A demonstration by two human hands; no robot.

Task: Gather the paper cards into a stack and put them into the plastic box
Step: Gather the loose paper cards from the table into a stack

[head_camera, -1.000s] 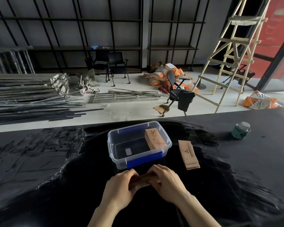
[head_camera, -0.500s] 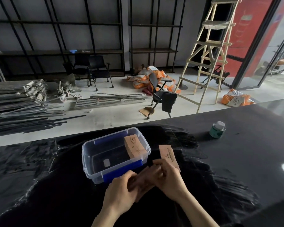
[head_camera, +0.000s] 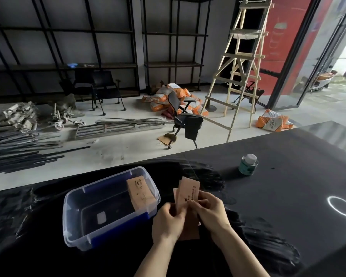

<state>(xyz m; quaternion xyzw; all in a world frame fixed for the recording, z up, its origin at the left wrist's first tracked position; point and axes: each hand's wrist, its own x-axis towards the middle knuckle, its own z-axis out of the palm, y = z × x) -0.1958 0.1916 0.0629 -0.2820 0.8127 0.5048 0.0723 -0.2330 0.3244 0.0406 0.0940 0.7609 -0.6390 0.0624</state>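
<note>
Half a second ago my hands were low over the table, closing on the cards just right of the box; now I have the cards lifted and fanned upright between both hands, and the loose pile that lay at 3 o'clock of the box is gone from the table. The view has also swung a little left to right, so the box sits further left.

The cards are tan, long and narrow, with small dark print on their faces; a few stick out unevenly at the top, not squared up. Another tan stack leans inside the clear plastic box, against its right end wall.

My left hand is curled shut on the lower left edge of the cards, thumb on the front. My right hand pinches their right edge, fingertips pressed on the face. The cards rise toward 12 o'clock from my hands, and the box lies just beside them at 9 o'clock on the black table. A small green jar stands well apart at 2 o'clock.
</note>
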